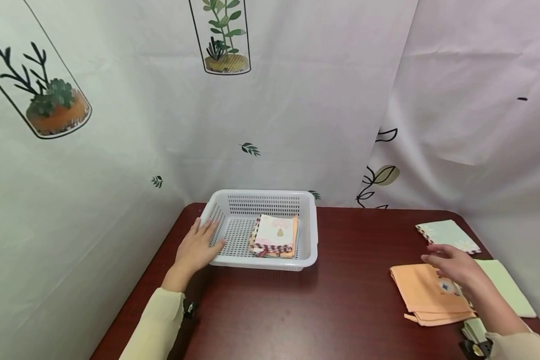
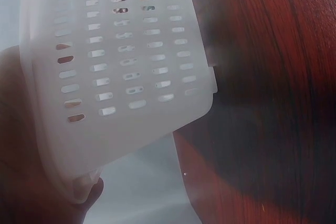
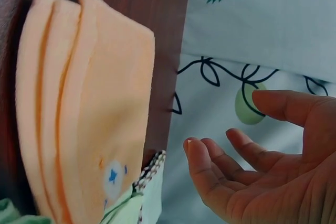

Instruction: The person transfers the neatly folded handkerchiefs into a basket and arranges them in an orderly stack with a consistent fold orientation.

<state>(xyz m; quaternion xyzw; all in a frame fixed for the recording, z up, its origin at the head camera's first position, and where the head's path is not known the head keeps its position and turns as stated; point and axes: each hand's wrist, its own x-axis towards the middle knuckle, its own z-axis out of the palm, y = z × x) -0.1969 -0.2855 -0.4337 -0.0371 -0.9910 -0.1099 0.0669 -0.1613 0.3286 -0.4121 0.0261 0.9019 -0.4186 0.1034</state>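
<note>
Hovers with the right hand (image 1: 456, 267), wide and holding nothing, perhaps to admit a fold, close by the orange cloth (image 1: 418, 290). Has a green cloth (image 1: 506, 287) just right of that grip, a floral cloth (image 1: 450, 235) just beyond. Well to its left, lays the left hand (image 1: 198, 250) with fingers outstretched on the rim of the white basket (image 1: 312, 220), probably for steadiness, with a cloth stack (image 1: 273, 235) inside, right of that hand.

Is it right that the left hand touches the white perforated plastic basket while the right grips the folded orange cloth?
No: the right hand grips nothing; the right wrist view shows it apart from the folded orange cloth. The left hand does touch the basket.
</note>
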